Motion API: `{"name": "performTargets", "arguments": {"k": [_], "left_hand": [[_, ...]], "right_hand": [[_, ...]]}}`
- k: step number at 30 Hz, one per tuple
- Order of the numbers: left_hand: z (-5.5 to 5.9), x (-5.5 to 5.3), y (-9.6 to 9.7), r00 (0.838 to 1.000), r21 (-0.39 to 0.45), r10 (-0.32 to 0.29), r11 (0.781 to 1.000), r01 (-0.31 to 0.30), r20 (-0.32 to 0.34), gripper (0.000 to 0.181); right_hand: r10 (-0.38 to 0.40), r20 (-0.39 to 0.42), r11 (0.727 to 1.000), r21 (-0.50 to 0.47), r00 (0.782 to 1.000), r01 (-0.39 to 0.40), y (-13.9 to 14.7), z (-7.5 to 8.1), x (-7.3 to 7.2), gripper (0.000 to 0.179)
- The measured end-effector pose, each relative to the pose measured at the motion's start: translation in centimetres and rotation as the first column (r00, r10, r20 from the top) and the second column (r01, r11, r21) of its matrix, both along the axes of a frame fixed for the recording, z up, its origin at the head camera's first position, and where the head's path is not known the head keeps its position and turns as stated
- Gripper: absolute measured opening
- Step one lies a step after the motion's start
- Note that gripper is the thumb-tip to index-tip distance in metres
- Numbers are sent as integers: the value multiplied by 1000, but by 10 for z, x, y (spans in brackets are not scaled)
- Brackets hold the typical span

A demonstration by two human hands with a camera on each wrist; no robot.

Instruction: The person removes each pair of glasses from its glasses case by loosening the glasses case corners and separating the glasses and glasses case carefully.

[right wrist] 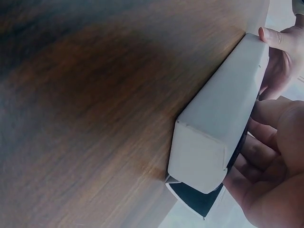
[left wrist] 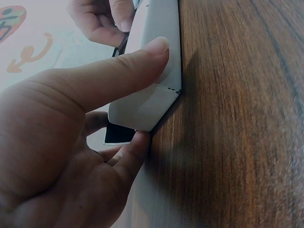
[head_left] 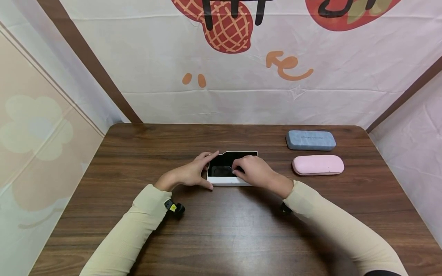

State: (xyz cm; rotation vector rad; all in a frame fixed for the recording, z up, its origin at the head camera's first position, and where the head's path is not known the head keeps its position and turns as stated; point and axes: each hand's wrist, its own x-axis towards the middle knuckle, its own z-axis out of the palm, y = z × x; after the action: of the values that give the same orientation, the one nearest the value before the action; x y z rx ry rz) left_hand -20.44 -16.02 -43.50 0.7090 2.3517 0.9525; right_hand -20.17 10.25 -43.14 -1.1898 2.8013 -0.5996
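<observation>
A white glasses case (head_left: 228, 181) with a black lining lies open on the table, its lid raised at the back. Inside it, thin-framed eyeglasses (head_left: 221, 171) show as a rounded lens outline. My left hand (head_left: 190, 173) grips the case's left end, the thumb on its white front wall and the fingers round the end and back. Reaching over the front wall, my right hand (head_left: 256, 171) has its thumb and index finger pinched at the right part of the eyeglasses. In the right wrist view, the case wall (right wrist: 218, 90) hides those fingertips.
A blue glasses case (head_left: 310, 140) lies closed at the back right of the brown wooden table (head_left: 221, 234). Just in front of it is a closed pink glasses case (head_left: 318, 165). A printed cloth (head_left: 155, 57) hangs behind the table's far edge.
</observation>
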Motion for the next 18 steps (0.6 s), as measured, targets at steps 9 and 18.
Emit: {"name": "performTargets", "arguments": {"k": [9,18], "left_hand": [[0,0,0,1000,-1,9,1000,-9,8,113],[-1,-1,0,1000,9,-4,1000,4,9,112]], "right_hand": [[-16,-22,1000,11,1000,16,0,-1,1,12],[-17,-30,1000,22,999,18,0,-1,0,12]]}}
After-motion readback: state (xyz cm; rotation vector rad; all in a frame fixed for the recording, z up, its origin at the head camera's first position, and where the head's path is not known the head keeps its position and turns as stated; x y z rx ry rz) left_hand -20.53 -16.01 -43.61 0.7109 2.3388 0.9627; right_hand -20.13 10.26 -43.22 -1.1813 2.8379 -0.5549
